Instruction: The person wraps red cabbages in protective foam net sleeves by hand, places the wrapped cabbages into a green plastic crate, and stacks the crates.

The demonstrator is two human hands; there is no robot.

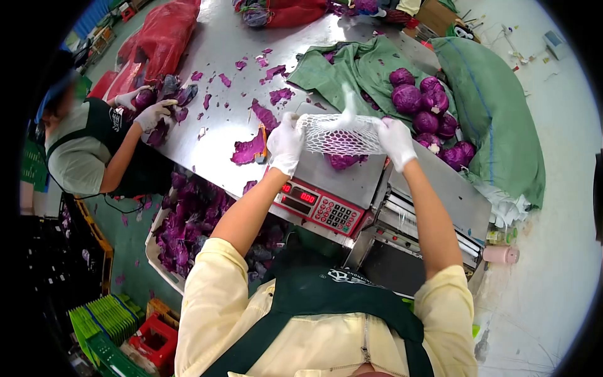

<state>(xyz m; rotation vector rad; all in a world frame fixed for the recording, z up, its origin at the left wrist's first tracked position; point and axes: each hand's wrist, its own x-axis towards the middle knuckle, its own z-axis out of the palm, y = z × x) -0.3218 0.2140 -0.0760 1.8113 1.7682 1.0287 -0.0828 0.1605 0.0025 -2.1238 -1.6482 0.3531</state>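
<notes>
A white foam net (pixel 345 134) is stretched sideways between my two gloved hands, above the metal plate of a red digital scale (pixel 320 204). My left hand (pixel 286 144) is closed on the net's left end, and my right hand (pixel 396 142) grips its right end. Just below the net a piece of purple cabbage (pixel 342 161) shows, partly hidden by the mesh. Beside my left hand a knife with an orange handle (pixel 260 147) lies among loose purple leaves (pixel 248 148). Several purple cabbages (pixel 407 98) are piled at the opening of a green sack, right of my right hand.
A co-worker (pixel 88 141) in white gloves handles cabbage at the left. Full green sack (pixel 496 113) stands at the right, red net bags (pixel 157 47) at the back left. A crate of leaves (pixel 188 232) sits below; a wrapping machine (pixel 408 220) adjoins the scale.
</notes>
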